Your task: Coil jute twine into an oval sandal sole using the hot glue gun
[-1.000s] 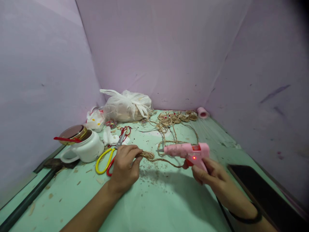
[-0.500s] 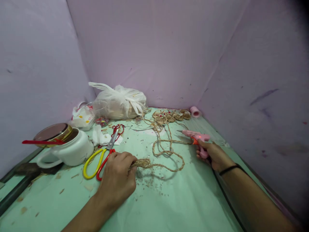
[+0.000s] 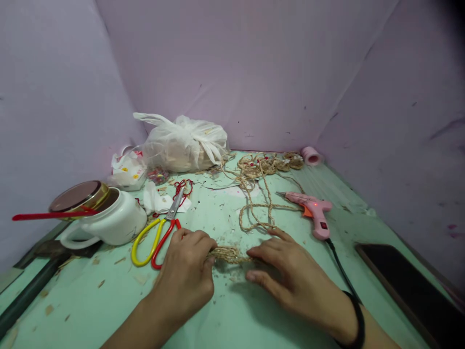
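My left hand (image 3: pixel 189 266) is closed around a looped bundle of braided jute cord (image 3: pixel 228 254), whose loops stick out to the right of the fingers. My right hand (image 3: pixel 290 276) reaches in from the right with thumb and fingers apart, its fingertips at the bundle's right end, where the cord runs. From there the cord trails over the table towards the back. A pink hot glue gun (image 3: pixel 315 208) with an orange trigger and a lit red light lies beyond my right hand. Scissors (image 3: pixel 160 237) with one yellow and one red handle lie just left of my left hand.
A white mug (image 3: pixel 116 220) with a gold-rimmed lid and a red stick stands left, near a hammer (image 3: pixel 39 271). At the back are a white plastic bag (image 3: pixel 189 145), coiled jute pieces (image 3: pixel 269 164) and a pink roll (image 3: pixel 312 156). A phone (image 3: pixel 410 291) lies right.
My right hand has let go of the glue gun, which now lies on the table, and has moved left to the cord bundle. My left hand keeps its hold. The view has shifted slightly.
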### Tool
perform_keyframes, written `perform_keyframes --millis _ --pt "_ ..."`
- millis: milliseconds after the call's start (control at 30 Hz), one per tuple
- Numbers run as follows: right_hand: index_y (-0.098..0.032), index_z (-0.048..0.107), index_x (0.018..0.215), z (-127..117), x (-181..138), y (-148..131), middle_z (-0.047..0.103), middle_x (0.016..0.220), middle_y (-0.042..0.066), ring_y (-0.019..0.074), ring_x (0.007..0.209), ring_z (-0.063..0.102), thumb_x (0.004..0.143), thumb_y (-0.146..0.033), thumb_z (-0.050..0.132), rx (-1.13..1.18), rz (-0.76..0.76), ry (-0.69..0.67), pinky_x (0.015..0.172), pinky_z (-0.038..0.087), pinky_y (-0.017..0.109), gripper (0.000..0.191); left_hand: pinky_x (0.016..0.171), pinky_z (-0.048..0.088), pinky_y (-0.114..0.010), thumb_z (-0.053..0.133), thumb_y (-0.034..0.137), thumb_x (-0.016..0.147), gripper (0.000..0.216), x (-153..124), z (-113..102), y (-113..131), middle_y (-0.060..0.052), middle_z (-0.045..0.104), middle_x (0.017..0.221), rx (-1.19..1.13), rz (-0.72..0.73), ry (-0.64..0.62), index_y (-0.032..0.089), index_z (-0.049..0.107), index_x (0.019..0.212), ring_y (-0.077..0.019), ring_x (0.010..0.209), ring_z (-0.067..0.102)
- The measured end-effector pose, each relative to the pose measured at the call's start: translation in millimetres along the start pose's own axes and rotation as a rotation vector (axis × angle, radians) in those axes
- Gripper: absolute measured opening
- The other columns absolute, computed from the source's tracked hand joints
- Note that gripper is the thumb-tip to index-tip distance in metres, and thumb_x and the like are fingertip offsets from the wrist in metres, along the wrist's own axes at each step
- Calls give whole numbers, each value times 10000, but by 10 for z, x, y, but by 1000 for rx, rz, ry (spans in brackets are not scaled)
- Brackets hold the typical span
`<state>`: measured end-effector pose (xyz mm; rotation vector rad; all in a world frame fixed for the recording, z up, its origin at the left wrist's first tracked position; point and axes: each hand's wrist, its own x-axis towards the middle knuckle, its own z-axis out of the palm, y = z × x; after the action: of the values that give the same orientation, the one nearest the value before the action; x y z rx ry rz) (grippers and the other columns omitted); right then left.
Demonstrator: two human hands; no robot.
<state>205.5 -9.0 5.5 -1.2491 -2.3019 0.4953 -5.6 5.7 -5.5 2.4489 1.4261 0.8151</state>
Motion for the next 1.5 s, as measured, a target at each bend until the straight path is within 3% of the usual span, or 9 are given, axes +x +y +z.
perform_keyframes --millis 167,267,700,867,1000,1167,1333,1500 --pt "-199 685 771 38 -19 123 670 670 25 165 636 608 875 -262 533 5 71 -16 630 416 285 195 753 396 -450 478 69 737 180 3 10 11 -50 610 738 27 29 -65 185 612 773 -226 742 520" --pt "-195 672 740 54 -33 137 663 677 13 135 611 603 852 -232 562 46 85 -22 563 398 229 161 757 394 -458 452 51 741 221 9 8 24 -47 593 708 55 68 -129 183 623 787 -218 705 521" --pt "-234 700 768 120 -40 182 675 728 4 150 686 612 835 -201 592 -141 1 -20 587 364 255 131 824 406 -476 452 1 662 247 22 10 14 -61 578 752 142 147 -252 183 595 746 -216 723 535" --pt "-251 708 806 145 -19 203 685 767 4 155 685 593 818 -135 580 -197 -54 32 584 352 262 173 890 383 -504 453 -7 644 303 26 8 -13 -52 592 778 133 237 -249 193 600 818 -209 733 542" --pt "-224 697 786 152 2 238 678 747 13 154 658 578 837 -213 594 -248 -114 65 568 336 264 115 959 336 -503 447 -28 614 376 40 16 -52 -47 605 823 119 307 -275 191 595 881 -202 789 548" --pt "-220 681 845 141 10 257 673 785 15 164 687 571 845 -131 526 -208 -146 43 576 340 272 178 976 327 -487 435 -42 579 435 61 21 -77 -54 608 864 86 383 -283 173 584 927 -197 818 542" --pt "-214 656 771 160 19 220 661 744 3 159 677 566 831 -183 592 -161 -115 62 589 349 270 93 992 318 -483 425 -39 617 423 80 35 -83 -54 602 871 60 457 -280 182 580 944 -194 819 530" --pt "-210 643 763 226 31 210 660 749 -5 146 675 573 792 -120 610 -129 -117 79 584 355 258 100 989 324 -456 431 -34 641 411 123 39 -92 -56 586 872 28 490 -327 164 582 968 -188 831 510"
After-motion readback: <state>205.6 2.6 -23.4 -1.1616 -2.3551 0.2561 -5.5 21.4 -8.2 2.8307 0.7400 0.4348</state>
